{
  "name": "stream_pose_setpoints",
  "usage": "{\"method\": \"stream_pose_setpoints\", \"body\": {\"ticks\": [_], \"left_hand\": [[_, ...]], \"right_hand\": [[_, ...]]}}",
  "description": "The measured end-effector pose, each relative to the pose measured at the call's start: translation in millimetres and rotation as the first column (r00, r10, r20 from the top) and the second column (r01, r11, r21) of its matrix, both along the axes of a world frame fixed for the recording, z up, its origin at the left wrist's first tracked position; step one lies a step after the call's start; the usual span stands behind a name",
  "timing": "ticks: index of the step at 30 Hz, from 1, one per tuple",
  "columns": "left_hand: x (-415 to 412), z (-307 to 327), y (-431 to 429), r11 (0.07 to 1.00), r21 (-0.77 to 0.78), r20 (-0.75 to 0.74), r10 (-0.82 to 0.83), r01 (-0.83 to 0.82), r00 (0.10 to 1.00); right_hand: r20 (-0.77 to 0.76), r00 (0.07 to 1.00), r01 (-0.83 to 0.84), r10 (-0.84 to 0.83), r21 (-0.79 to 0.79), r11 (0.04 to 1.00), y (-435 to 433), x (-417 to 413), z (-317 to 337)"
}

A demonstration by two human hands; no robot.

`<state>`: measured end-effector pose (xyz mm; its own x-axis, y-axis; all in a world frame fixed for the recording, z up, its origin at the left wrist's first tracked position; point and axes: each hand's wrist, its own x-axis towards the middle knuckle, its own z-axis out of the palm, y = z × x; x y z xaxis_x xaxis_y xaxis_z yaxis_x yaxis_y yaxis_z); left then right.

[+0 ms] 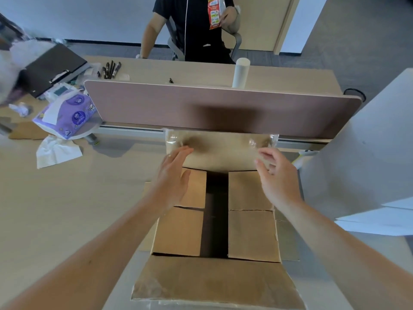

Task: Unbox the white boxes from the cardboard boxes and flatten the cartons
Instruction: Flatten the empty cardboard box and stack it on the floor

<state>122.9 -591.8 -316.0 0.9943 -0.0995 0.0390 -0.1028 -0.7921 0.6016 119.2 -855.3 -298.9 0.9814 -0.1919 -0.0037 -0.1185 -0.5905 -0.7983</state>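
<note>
Centre of the frame, low down, sits the cardboard carton [214, 231] on the pale desk [67, 209], top open. Its two inner flaps [251, 233] are folded in flat with a dark gap running between them. The near flap [214, 280] lies out towards the bottom edge, and the far flap [221, 151] stands back against the partition [223, 108], with torn clear tape at both corners. The left hand [172, 175] reaches in with fingers straight and close together, tips at the far flap's left side. The right hand [277, 175] is by the flap's right side, fingers apart and lightly bent, holding nothing; I cannot tell whether it touches the cardboard. Right of the frame, white boxes [357, 157] crowd in, large and close. Out to the left lie a purple tissue pack [64, 115] and a loose tissue [57, 151]. Upper left, a black folder [53, 68] and some pens [110, 69]. Behind the partition stands a white cylinder [240, 72], and at top centre a seated person [196, 30] holds a red-and-white packet [214, 12].
</note>
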Motion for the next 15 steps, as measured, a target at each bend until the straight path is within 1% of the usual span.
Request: {"method": "stream_pose_setpoints", "body": {"ticks": [1,3,5,7,9,13,15], "left_hand": [[9,-5,1,0.997,0.069,-0.009,-0.029,0.029,1.000],[20,-14,3,0.979,0.185,-0.040,-0.075,0.081,0.996],[26,-24,4,0.955,0.271,-0.051,-0.111,0.120,0.993],[29,-32,6,0.929,0.339,-0.063,-0.132,0.146,0.989],[32,-40,8,0.918,0.367,-0.060,-0.139,0.152,0.988],[40,-49,11,0.913,0.388,-0.037,-0.122,0.127,0.992],[40,-53,11,0.904,0.411,-0.033,-0.117,0.120,0.993]], "right_hand": [[-0.039,0.998,-0.056,0.052,-0.101,0.993,-6,7,-6],[-0.150,0.982,-0.156,0.117,-0.282,0.947,-14,16,-18],[-0.195,0.969,-0.220,0.153,-0.392,0.893,-20,21,-28],[-0.187,0.959,-0.277,0.214,-0.450,0.849,-22,27,-38],[-0.179,0.945,-0.327,0.274,-0.491,0.808,-24,32,-49],[-0.133,0.947,-0.317,0.293,-0.545,0.776,-26,40,-64],[-0.136,0.947,-0.314,0.291,-0.584,0.749,-27,42,-70]]}}
